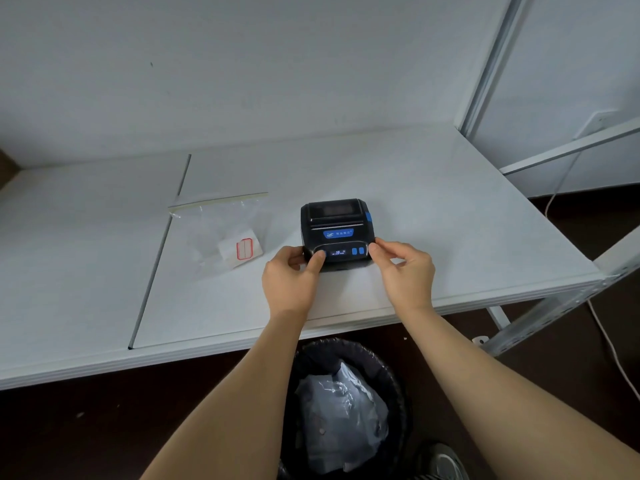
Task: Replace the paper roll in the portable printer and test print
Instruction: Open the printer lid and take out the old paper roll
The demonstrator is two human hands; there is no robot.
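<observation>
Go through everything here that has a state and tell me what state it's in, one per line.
Printer: cover closed, display lit, flat on the table.
Left hand: thumb on the printer's left button.
Right hand: fingertips on the printer's right corner.
Plastic bag: lying flat, label roll inside.
Bin: lined, holding crumpled plastic.

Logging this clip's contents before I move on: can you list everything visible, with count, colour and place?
printer: 1, black with blue buttons, display lit, centre of table
plastic bag: 1, clear, left of printer, holds a white label roll with red print
table: 1, white, metal-framed
waste bin: 1, black, bagged rubbish inside, on floor under table edge
cable: 1, white, floor at right
hands: 2, bare; left hand thumb on printer's front-left button, right hand at its front-right corner
</observation>
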